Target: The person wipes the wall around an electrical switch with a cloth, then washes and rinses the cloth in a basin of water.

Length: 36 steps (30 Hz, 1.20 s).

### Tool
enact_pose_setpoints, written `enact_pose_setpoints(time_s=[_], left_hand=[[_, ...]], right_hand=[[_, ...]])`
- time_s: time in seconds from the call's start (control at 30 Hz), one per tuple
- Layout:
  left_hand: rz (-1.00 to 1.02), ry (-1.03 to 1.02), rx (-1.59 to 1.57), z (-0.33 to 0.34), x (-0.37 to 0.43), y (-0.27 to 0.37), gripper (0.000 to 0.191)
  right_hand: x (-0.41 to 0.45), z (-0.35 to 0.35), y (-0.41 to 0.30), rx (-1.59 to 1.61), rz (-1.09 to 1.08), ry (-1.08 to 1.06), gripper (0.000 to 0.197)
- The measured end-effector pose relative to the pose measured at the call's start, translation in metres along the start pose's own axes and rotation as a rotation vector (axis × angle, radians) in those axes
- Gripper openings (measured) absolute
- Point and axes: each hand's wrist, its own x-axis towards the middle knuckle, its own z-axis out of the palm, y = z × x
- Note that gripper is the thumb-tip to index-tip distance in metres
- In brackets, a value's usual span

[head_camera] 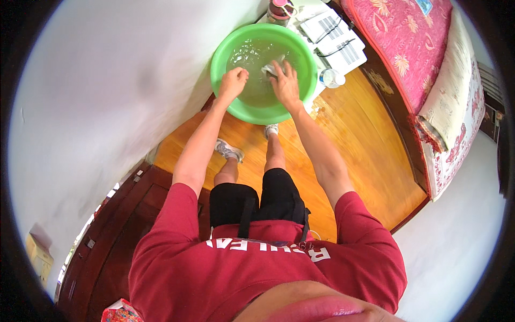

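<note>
A round green plastic basin (257,114) holds cloudy water (257,90). My left hand (233,83) is above the basin's left side, its fingers curled in and nothing visible in them. Over the right half of the water, my right hand (287,85) has its fingers spread, against a wet white cloth (268,70). Part of the cloth is hidden behind those fingers, so whether they grip it cannot be told.
Right of the basin are white louvred devices (336,38) with black cords and a clear plastic bottle (332,78). A pink-capped jug (279,12) stands behind it. A bed with a pink patterned cover (402,44) borders the wooden floor (362,161). A white wall (120,80) rises at left.
</note>
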Motion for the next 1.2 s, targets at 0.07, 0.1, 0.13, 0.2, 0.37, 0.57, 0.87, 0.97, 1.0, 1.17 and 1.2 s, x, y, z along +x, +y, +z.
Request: enact_pose_setpoints(time_s=[0.07,0.1,0.13,0.2,0.37,0.57,0.87,0.97,1.0,1.17,1.2], left_hand=[[-0.013,-0.044,-0.013,0.003,-0.003,-0.006,0.026],[-0.024,-0.092,-0.033,0.003,-0.005,-0.01,0.027],[-0.034,-0.099,-0.053,0.004,-0.008,-0.013,0.027],[-0.042,-0.085,-0.064,0.005,-0.01,-0.017,0.028],[-0.269,-0.048,-0.362,0.02,-0.005,-0.012,0.038],[-0.7,-0.189,-1.011,0.036,-0.002,0.022,0.046],[-0.547,0.148,-0.885,0.058,0.012,-0.011,0.034],[-0.445,0.341,-0.659,0.067,0.013,0.004,0.031],[-0.398,0.38,-0.577,0.066,0.016,0.007,0.038],[-0.278,0.349,-0.4,0.056,0.029,0.015,0.047],[-0.271,0.335,-0.304,0.056,0.026,0.02,0.049]], right_hand=[[0.004,0.012,0.007,0.017,-0.188,0.011,0.041],[0.007,0.011,0.009,-0.002,-0.299,-0.054,0.035],[0.009,0.011,0.008,-0.023,-0.41,-0.117,0.03],[0.01,0.016,0.003,0.035,-0.236,-0.061,0.028],[0.021,0.008,0.012,0.494,-0.08,-0.16,0.027],[0.003,-0.008,-0.038,1.185,0.294,-0.169,0.015],[-0.011,-0.005,-0.069,0.512,0.46,0.084,0.041],[-0.007,-0.016,-0.069,0.554,0.469,-0.047,0.04],[-0.004,-0.017,-0.067,0.533,0.399,-0.031,0.041],[0.004,-0.021,-0.062,0.48,0.239,0.006,0.044],[0.003,-0.022,-0.059,0.456,0.239,-0.053,0.043]])
